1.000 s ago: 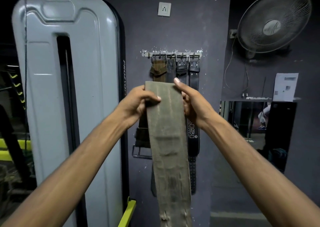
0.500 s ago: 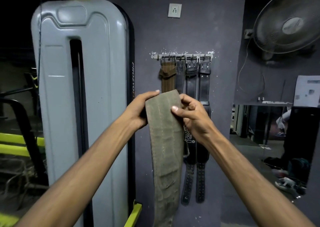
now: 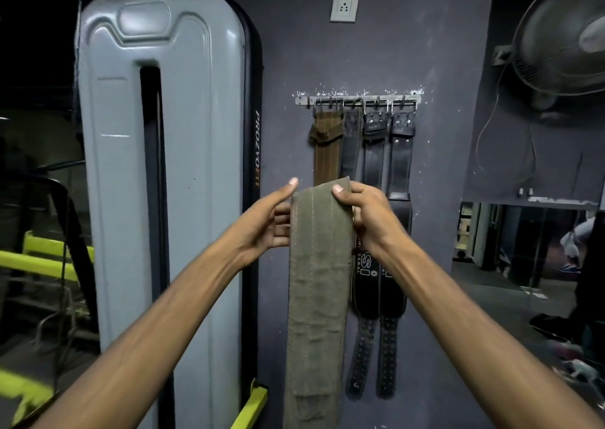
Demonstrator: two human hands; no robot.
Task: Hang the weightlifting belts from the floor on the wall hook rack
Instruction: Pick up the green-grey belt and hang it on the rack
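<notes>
Item: olive belt [image 3: 316, 281], held upright before the wall, at 6 o'clock below the hook rack [image 3: 357, 99] and not yet on a hook.

Change since half a second ago: the left hand [image 3: 270, 220] has lifted its thumb off the belt's top, and it now points to 12 o'clock beside the corner. The right hand [image 3: 365, 219] has moved its thumb up near the top edge.

Grasp: the right hand pinches the belt with its thumb in front and its fingers curled behind. The left fingertips are hidden behind the belt, so its grip cannot be told.

Obscured: the belt's lower end is cut off at 6 o'clock. The brown belt [image 3: 327, 153] and black belts [image 3: 401, 163] hang partly covered.
</notes>
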